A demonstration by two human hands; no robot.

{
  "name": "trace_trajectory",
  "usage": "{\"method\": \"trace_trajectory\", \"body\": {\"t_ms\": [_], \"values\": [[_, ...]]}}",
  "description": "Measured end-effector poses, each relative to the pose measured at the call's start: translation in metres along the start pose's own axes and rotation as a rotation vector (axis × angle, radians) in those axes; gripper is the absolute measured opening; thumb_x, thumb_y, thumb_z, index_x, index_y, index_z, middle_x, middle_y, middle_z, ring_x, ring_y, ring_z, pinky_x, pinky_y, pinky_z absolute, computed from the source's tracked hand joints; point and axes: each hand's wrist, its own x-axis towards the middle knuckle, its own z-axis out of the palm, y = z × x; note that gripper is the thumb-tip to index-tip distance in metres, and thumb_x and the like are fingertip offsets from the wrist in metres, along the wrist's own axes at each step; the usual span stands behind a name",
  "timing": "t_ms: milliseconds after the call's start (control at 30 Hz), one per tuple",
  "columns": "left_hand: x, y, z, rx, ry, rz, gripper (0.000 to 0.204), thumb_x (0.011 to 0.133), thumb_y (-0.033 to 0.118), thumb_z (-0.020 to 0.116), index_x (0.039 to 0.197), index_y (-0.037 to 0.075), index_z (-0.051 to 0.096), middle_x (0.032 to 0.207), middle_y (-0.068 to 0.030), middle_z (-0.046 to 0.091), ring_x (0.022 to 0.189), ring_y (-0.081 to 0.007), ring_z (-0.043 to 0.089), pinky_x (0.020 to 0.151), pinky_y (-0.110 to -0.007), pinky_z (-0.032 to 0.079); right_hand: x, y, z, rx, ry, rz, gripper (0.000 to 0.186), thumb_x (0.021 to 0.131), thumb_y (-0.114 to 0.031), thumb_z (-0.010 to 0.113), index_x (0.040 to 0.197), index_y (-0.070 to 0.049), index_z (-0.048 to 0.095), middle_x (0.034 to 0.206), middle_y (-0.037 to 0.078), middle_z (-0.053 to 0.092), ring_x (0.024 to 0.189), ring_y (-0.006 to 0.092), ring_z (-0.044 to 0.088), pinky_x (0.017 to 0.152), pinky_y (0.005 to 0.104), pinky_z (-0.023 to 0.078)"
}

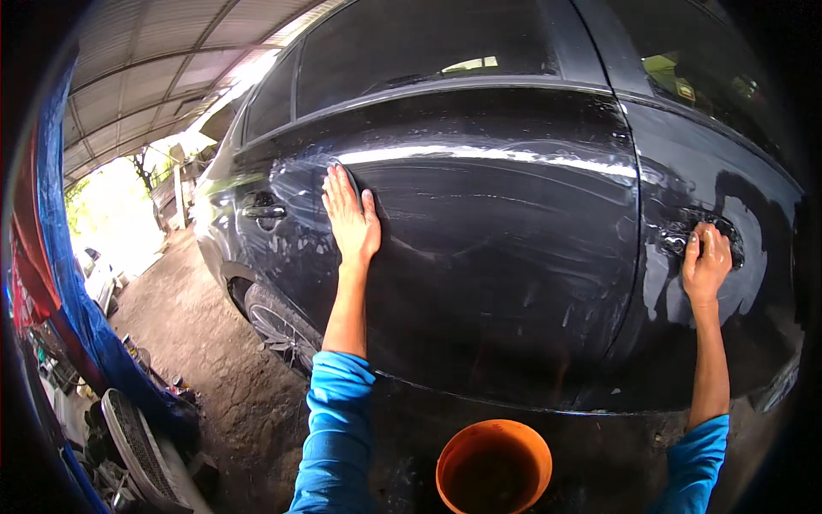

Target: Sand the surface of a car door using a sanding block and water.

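Observation:
Flat against the rear door (505, 223) of a dark car lies my left hand (351, 218), its fingers stretched out and pointing up. The door's black surface is wet, with whitish smears and streaks. The rear door handle (264, 212) is to the left of this hand. My right hand (709, 261) is at the front door (685, 343), fingers bent and drawn together over the wet, dark handle area. A grey patch (752, 257) surrounds that spot. Whatever may be under the right fingertips is hidden.
An orange bucket (544, 467) with dark liquid stands on the ground below the doors. The rear wheel (278, 321) is at left. Blue sheeting (75, 265) hangs at far left, with car parts, including a grille-like piece (128, 437), below it. A corrugated roof (180, 51) is overhead.

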Motion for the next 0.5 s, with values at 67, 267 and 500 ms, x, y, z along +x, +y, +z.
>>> {"method": "trace_trajectory", "body": {"t_ms": [67, 267, 500], "values": [[-0.009, 0.034, 0.011, 0.064, 0.024, -0.039, 0.066, 0.092, 0.022, 0.052, 0.147, -0.008, 0.031, 0.153, -0.0311, 0.029, 0.143, -0.0477, 0.025, 0.117, -0.057, 0.016, -0.001, 0.001, 0.003, -0.016, -0.018, 0.007, 0.006, 0.090, -0.010, 0.055, 0.090, -0.005, 0.058, 0.079, 0.010, 0.060, 0.072, 0.0329, 0.057, 0.068, 0.0427, 0.043], [-0.055, 0.192, 0.010, -0.254, -0.283, 0.489, 0.081, 0.077, 0.038, 0.071, 0.143, 0.002, 0.042, 0.152, -0.0205, 0.036, 0.145, -0.0398, 0.025, 0.119, -0.054, 0.016, -0.013, 0.018, 0.010, 0.043, -0.078, 0.028, 0.009, 0.094, -0.010, 0.053, 0.094, -0.003, 0.059, 0.088, 0.014, 0.063, 0.080, 0.0361, 0.058, 0.071, 0.0442, 0.045], [0.006, -0.083, -0.027, -0.007, -0.037, -0.125, 0.063, 0.100, 0.030, 0.044, 0.150, -0.005, 0.027, 0.158, -0.0260, 0.022, 0.148, -0.0430, 0.016, 0.121, -0.052, 0.011, -0.020, 0.028, 0.023, -0.082, -0.029, 0.048, 0.015, 0.097, -0.013, 0.050, 0.099, -0.002, 0.060, 0.089, 0.016, 0.063, 0.080, 0.0372, 0.058, 0.071, 0.0454, 0.045]]}}
